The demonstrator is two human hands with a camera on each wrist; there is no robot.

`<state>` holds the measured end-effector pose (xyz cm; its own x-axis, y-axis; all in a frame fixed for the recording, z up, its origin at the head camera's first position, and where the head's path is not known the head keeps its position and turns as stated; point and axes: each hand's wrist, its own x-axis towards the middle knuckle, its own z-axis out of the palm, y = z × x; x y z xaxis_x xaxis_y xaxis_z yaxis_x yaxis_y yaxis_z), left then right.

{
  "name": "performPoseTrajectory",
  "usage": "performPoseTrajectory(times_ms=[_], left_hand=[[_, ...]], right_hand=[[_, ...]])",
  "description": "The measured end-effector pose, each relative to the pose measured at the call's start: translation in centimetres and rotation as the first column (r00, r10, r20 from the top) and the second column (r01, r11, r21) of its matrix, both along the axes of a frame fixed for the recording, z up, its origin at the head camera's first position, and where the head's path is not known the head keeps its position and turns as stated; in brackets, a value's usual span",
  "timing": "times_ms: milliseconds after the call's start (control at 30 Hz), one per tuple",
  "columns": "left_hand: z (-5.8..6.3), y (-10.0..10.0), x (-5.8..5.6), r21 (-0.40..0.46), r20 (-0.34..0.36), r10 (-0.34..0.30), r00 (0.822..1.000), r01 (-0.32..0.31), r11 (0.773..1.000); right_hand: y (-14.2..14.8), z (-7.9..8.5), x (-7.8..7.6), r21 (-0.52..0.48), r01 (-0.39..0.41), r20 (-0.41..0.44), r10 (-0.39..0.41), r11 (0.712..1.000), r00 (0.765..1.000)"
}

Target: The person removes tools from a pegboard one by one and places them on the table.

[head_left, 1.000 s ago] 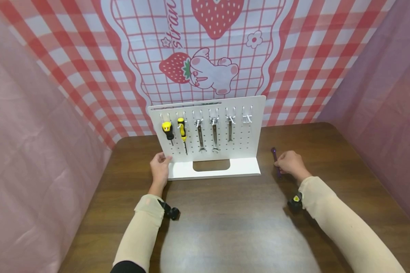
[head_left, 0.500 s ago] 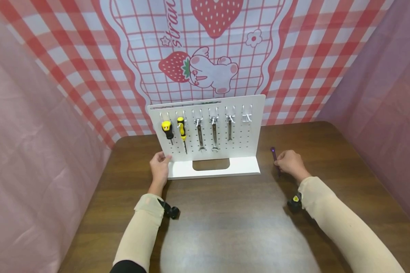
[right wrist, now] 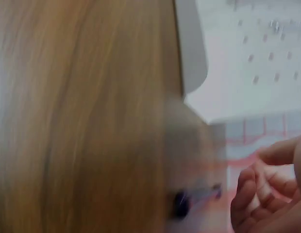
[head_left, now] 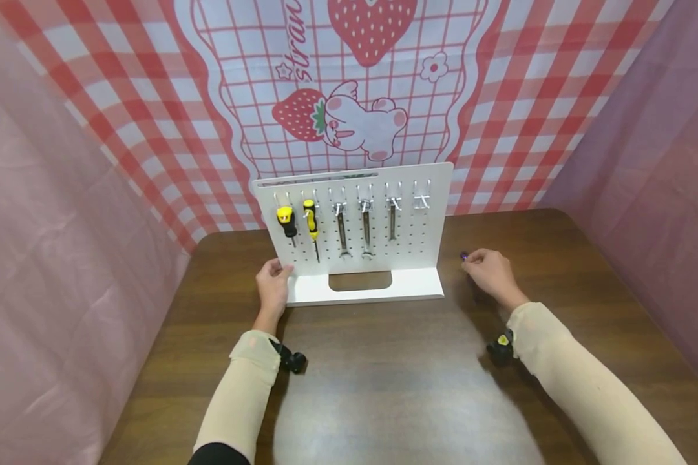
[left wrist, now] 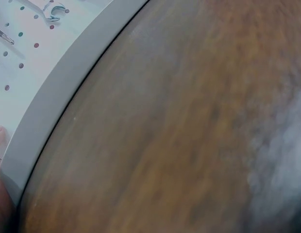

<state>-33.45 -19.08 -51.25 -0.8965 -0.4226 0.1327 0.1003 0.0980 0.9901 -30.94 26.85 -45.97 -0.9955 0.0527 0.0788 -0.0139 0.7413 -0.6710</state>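
My left hand [head_left: 273, 289] grips the lower left edge of a white pegboard stand [head_left: 404, 281], thumb in front; in the left wrist view only bits of thumb and fingers [left wrist: 1, 201] show at that edge. Over a slim purple tool [head_left: 464, 256] on the table, my right hand [head_left: 491, 274] hovers with loosely bent fingers. The hand covers most of the tool in the head view, leaving its round far end visible. In the right wrist view the tool [right wrist: 183, 203] is blurred and lies apart from the fingers [right wrist: 245, 191].
On the board hang two yellow-and-black screwdrivers [head_left: 287, 223] [head_left: 311, 223] and three wrenches [head_left: 342, 232] [head_left: 366, 229] [head_left: 392, 219]. A clear hook [head_left: 421, 201] at its right end holds nothing. A checked strawberry cloth [head_left: 488, 116] hangs behind the brown table [head_left: 372, 374].
My right hand has slid forward along the purple tool, from its middle toward its far end, and now hides the shaft. The tool's far end stays put; my left hand has not moved.
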Motion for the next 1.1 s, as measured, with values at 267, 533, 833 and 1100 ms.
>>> performPoseTrajectory(times_ms=[267,533,833,1100], left_hand=[[-0.1,-0.4,-0.2,-0.006,-0.011,0.004,1.000,-0.004,1.000],[-0.2,0.0,0.0,0.000,0.002,0.008,1.000,-0.008,1.000],[-0.1,0.2,0.1,-0.003,0.010,0.003,1.000,-0.003,1.000],[-0.1,0.1,0.2,-0.007,0.018,0.007,1.000,-0.007,1.000]], right_hand=[[-6.1,3.0,0.2,-0.183,-0.167,-0.133,0.144,0.969,0.981],[-10.4,4.9,-1.0,-0.375,-0.279,-0.208,0.214,0.884,0.955],[-12.4,5.7,-2.4,-0.474,-0.233,-0.132,0.193,0.849,0.972],[-13.4,5.6,-2.9,-0.511,-0.224,-0.072,0.218,0.830,0.973]])
